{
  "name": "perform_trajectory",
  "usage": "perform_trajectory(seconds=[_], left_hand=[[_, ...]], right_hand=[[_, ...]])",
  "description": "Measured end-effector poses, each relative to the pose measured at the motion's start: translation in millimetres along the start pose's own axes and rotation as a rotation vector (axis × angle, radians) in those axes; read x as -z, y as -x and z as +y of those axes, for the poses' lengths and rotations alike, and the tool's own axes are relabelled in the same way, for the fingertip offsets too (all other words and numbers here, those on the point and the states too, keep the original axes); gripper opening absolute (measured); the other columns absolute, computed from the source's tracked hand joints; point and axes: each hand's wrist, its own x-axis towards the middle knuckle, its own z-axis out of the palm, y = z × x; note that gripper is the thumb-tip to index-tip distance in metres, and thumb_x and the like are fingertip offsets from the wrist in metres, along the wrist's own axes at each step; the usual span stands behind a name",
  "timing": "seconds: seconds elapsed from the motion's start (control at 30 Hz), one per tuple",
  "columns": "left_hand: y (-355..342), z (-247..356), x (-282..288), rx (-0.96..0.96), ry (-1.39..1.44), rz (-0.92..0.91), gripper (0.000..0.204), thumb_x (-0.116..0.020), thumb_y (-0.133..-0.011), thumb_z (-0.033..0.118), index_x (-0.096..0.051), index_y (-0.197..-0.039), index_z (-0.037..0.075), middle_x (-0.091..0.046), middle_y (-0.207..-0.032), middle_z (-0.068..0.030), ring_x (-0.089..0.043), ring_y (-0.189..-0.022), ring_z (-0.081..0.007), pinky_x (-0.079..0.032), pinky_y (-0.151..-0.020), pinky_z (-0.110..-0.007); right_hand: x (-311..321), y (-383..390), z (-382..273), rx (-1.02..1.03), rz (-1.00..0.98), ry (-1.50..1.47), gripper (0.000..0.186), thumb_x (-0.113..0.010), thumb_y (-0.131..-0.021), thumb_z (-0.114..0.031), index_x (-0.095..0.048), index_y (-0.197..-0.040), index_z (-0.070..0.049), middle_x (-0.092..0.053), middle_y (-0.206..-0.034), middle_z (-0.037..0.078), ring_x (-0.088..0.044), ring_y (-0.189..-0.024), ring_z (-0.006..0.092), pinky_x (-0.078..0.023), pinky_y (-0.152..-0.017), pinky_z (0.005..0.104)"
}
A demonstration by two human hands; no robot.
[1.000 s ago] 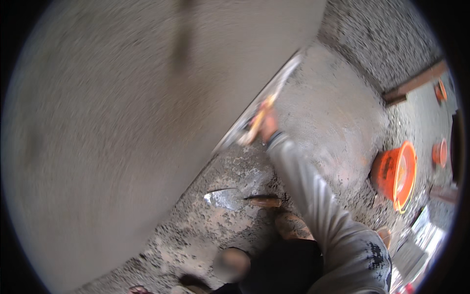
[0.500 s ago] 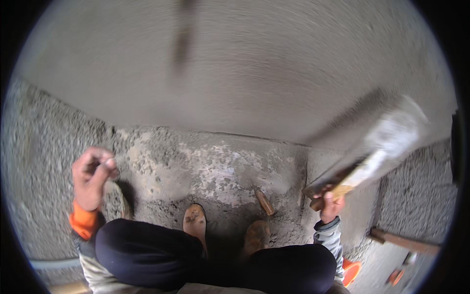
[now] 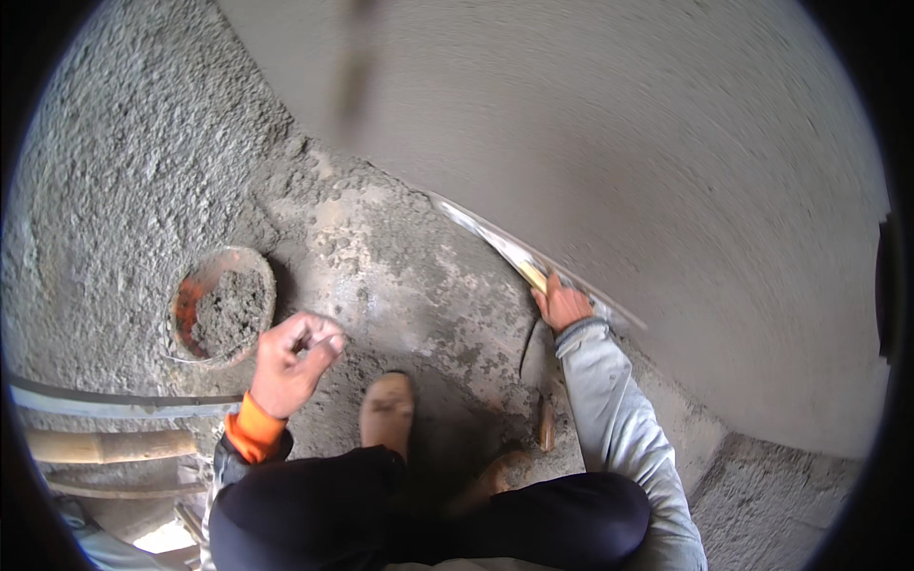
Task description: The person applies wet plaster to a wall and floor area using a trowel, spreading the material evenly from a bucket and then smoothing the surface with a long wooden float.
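Observation:
My right hand [image 3: 564, 305] grips the yellowish handle of a long, flat plastering float [image 3: 490, 236]. The float lies along the lower edge of a smooth grey plastered surface [image 3: 666, 152], its blade seen nearly edge-on. My left hand [image 3: 293, 362], at the end of an orange cuff, hangs above the floor with its fingers curled in toward the thumb; nothing shows in it. Just beyond the left hand stands an orange bucket [image 3: 181, 309] crusted with mortar, holding wet grey mortar [image 3: 231, 314]. A tool's wooden handle [image 3: 546, 425] rests near my right forearm.
Rough grey mortar [image 3: 143, 162] covers the area at the left. Lower left are a pale rail [image 3: 124, 404] and a bamboo pole [image 3: 109, 445]. My boot [image 3: 387, 414] stands on the mortar-spattered floor [image 3: 371, 276]. A blurred dark strip hangs at the top.
The view has turned, bringing the whole bucket into sight. My right hand has swung the float from the right to the plastered surface's lower edge. My left hand stays curled.

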Motion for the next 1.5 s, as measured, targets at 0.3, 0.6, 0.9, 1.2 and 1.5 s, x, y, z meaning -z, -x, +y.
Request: perform_trajectory(seconds=[0.3,0.6,0.9,1.2,1.5], left_hand=[[-26.6,-46.6,19.6,0.364,0.600,0.480,0.005,-0.054,-0.082,0.002,-0.056,-0.085,-0.001,-0.055,-0.068,-0.0030,-0.053,-0.059,-0.0105,-0.045,-0.056,-0.023],[22.0,-66.3,57.1,0.390,0.537,0.531,0.006,-0.050,-0.087,0.004,-0.053,-0.087,-0.002,-0.056,-0.078,-0.0066,-0.055,-0.063,-0.0122,-0.048,-0.059,-0.026],[81.5,-61.2,58.5,0.429,0.472,0.591,0.007,-0.053,-0.084,0.003,-0.054,-0.081,-0.002,-0.056,-0.071,-0.0067,-0.057,-0.058,-0.0145,-0.047,-0.054,-0.026],[132.2,-61.7,59.2,0.464,0.561,0.777,0.004,-0.053,-0.084,0.001,-0.054,-0.084,-0.003,-0.057,-0.072,-0.0073,-0.058,-0.060,-0.0145,-0.049,-0.058,-0.026],[139.7,-59.5,50.8,0.546,0.515,0.884,0.010,-0.058,-0.081,0.008,-0.054,-0.083,-0.001,-0.053,-0.067,-0.0061,-0.053,-0.053,-0.0134,-0.045,-0.053,-0.024]], right_hand=[[-28.1,-55.4,-46.2,0.071,0.222,-0.079,0.035,-0.047,-0.089,-0.036,-0.044,-0.085,-0.002,-0.058,-0.058,0.021,-0.058,-0.048,0.0367,-0.047,-0.042,0.0443],[-18.8,-68.8,-78.3,-0.025,0.195,0.025,0.039,-0.052,-0.086,-0.040,-0.048,-0.094,-0.001,-0.055,-0.054,0.023,-0.055,-0.047,0.0410,-0.043,-0.041,0.0487],[-26.8,-175.9,-213.7,0.000,0.146,-0.045,0.030,-0.048,-0.088,-0.032,-0.043,-0.089,-0.003,-0.060,-0.070,0.025,-0.060,-0.067,0.0442,-0.048,-0.062,0.0534],[-16.5,-235.4,-287.0,0.067,0.088,-0.107,0.031,-0.047,-0.088,-0.029,-0.044,-0.103,-0.002,-0.062,-0.083,0.026,-0.061,-0.080,0.0418,-0.048,-0.072,0.0489],[-27.5,-207.2,-248.1,0.053,0.123,-0.141,0.032,-0.049,-0.088,-0.030,-0.043,-0.101,-0.002,-0.062,-0.076,0.025,-0.061,-0.075,0.0419,-0.048,-0.064,0.0500]])
